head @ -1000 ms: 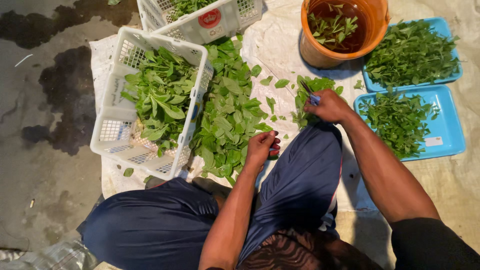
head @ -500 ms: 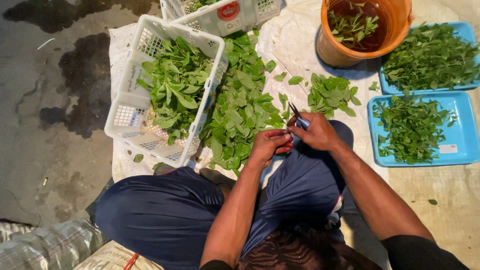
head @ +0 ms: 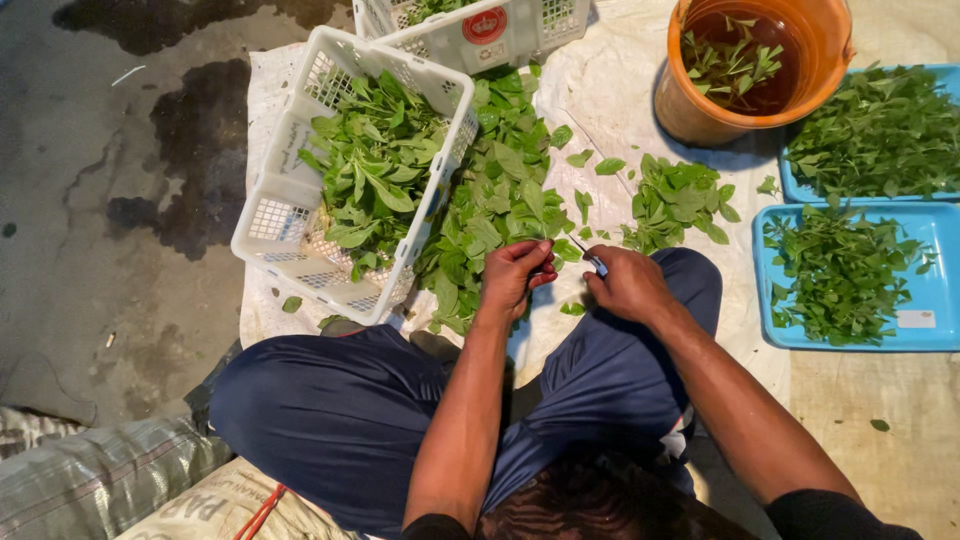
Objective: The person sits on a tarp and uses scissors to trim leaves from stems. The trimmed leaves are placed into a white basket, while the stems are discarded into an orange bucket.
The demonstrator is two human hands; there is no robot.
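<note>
Trimming a leafy sprig appears to be the step in hand. The left hand (head: pixel 515 272), in the middle of the frame, is closed around a green sprig (head: pixel 548 258), and the right hand (head: pixel 628 285), just beside it, is clamped on a small knife with a blue handle (head: pixel 592 262), its thin blade pointing up-left toward the sprig. To do this well, the person would keep the blade edge turned away from the left fingers, cut close to the leaves, and hold the sprig firmly so it does not slip.

A loose heap of leaves (head: pixel 500 200) lies just above the hands, touching a tilted white plastic basket (head: pixel 290 215) full of greens at the centre left. A smaller pile (head: pixel 675 200) lies to the right of it. At the upper right stands an orange bucket (head: pixel 700 110) with water and some leaves, and at the right edge are two blue trays (head: pixel 930 310) of greens.

All of this rests on a pale plastic sheet (head: pixel 610 95) spread over a concrete floor (head: pixel 120 250) with dark wet stains at the upper left. Woven sacks (head: pixel 100 480) lie at the lower left.
</note>
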